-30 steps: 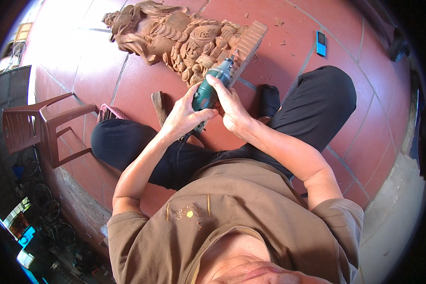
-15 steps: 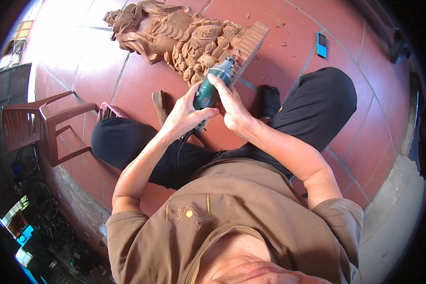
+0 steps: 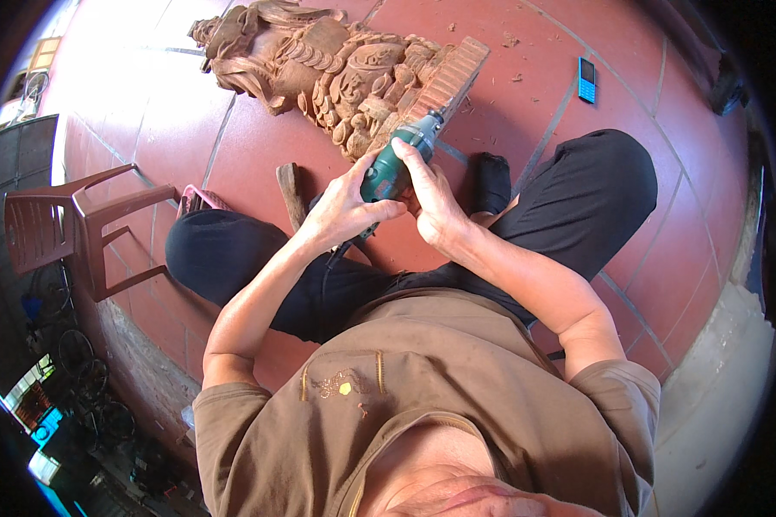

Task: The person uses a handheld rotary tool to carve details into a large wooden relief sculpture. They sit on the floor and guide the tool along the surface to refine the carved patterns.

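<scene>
head view: left hand and right hand are both grasping the green power tool, held near the wooden carving; can't tell if its tip is touching the base. tool is looking stiff, moderately heavy, maybe slick; thick body is offering the grip, clear of the tip. carving is lying just beyond, probably heavy, its thin relief likely fragile; base is giving the safest hold. red tile floor is looking hard and smooth, wood chips scattering; phone is lying right, plastic chair is standing left.
</scene>
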The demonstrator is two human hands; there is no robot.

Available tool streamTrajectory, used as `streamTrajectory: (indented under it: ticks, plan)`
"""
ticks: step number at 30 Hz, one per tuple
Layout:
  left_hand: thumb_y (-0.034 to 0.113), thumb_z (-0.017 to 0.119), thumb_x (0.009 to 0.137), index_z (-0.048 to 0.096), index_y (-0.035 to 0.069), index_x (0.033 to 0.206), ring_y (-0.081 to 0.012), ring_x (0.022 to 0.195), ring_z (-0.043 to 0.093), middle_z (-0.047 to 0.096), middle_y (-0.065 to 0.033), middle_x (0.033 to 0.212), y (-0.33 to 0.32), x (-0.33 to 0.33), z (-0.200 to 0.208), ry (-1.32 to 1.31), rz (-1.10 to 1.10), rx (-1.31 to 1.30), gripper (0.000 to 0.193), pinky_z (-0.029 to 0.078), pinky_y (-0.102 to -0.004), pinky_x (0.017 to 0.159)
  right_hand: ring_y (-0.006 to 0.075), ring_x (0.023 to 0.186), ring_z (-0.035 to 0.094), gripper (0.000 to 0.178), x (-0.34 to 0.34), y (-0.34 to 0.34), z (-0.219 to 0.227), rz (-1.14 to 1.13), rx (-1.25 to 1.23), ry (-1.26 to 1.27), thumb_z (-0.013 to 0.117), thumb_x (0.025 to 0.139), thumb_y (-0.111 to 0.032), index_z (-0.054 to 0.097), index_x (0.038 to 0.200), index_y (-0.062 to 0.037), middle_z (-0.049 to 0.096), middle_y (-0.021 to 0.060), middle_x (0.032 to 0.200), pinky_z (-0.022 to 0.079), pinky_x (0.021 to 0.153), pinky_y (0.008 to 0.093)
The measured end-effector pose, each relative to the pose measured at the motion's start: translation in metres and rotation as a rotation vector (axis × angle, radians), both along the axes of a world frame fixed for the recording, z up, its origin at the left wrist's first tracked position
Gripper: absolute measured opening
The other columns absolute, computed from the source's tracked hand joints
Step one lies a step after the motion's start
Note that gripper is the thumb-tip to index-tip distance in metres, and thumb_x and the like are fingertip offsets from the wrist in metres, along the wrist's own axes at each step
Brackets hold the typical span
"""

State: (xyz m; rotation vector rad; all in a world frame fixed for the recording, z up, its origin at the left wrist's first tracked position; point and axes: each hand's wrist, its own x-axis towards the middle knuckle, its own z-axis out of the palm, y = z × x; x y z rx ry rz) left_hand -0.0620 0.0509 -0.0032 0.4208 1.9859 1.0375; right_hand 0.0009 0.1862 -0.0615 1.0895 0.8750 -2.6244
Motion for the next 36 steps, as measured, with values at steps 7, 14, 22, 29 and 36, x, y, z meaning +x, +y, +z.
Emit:
streamTrajectory:
  ticks: [7, 14, 22, 29, 36]
  plan:
    - [0.028, 0.079, 0.071, 0.04, -0.002, 0.14, -0.0197, 0.099, 0.06, 0.063, -0.0148, 0.109, -0.003, -0.001, -0.006, 0.015, 0.05, -0.001, 0.085, 0.046, -0.0318, 0.091, 0.0142, 0.095, 0.058, 0.05, -0.007, -0.003, 0.006, 0.0, 0.029, -0.014, 0.074, 0.081, -0.043, 0.058, 0.112, -0.0064, 0.061, 0.0045, 0.101, 0.047, 0.084, 0.0322]
    - [0.03, 0.079, 0.072, 0.04, 0.0, 0.139, -0.0224, 0.091, 0.065, 0.066, -0.0173, 0.103, -0.009, -0.001, -0.008, 0.115, 0.086, 0.057, 0.084, 0.051, -0.0332, 0.082, 0.0147, 0.089, 0.059, 0.047, -0.018, -0.01, 0.01, -0.004, 0.093, -0.005, 0.074, 0.08, -0.043, 0.06, 0.107, -0.0058, 0.061, 0.0051, 0.099, 0.048, 0.08, 0.0327]
    - [0.025, 0.079, 0.072, 0.039, -0.003, 0.139, -0.019, 0.097, 0.059, 0.062, -0.0137, 0.107, -0.009, -0.002, -0.008, 0.037, 0.128, 0.05, 0.084, 0.046, -0.0304, 0.088, 0.0164, 0.088, 0.06, 0.049, -0.02, -0.012, 0.001, 0.004, 0.089, -0.002, 0.073, 0.08, -0.043, 0.06, 0.106, -0.0033, 0.062, 0.0077, 0.097, 0.049, 0.08, 0.0337]
    - [0.03, 0.079, 0.071, 0.04, -0.001, 0.139, -0.0229, 0.091, 0.065, 0.065, -0.0175, 0.104, -0.006, 0.0, -0.004, 0.075, 0.088, 0.05, 0.084, 0.051, -0.0332, 0.084, 0.0172, 0.09, 0.06, 0.05, -0.014, -0.008, 0.007, 0.013, 0.085, 0.012, 0.073, 0.08, -0.044, 0.06, 0.108, -0.0041, 0.062, 0.0068, 0.101, 0.047, 0.083, 0.0334]
    - [0.029, 0.079, 0.071, 0.039, -0.002, 0.14, -0.0195, 0.101, 0.059, 0.062, -0.014, 0.111, -0.005, 0.002, -0.005, -0.002, 0.055, 0.014, 0.086, 0.045, -0.032, 0.091, 0.0146, 0.09, 0.061, 0.053, -0.005, -0.003, 0.009, 0.032, 0.051, -0.022, 0.073, 0.081, -0.044, 0.057, 0.114, -0.0056, 0.062, 0.0054, 0.101, 0.05, 0.079, 0.0315]
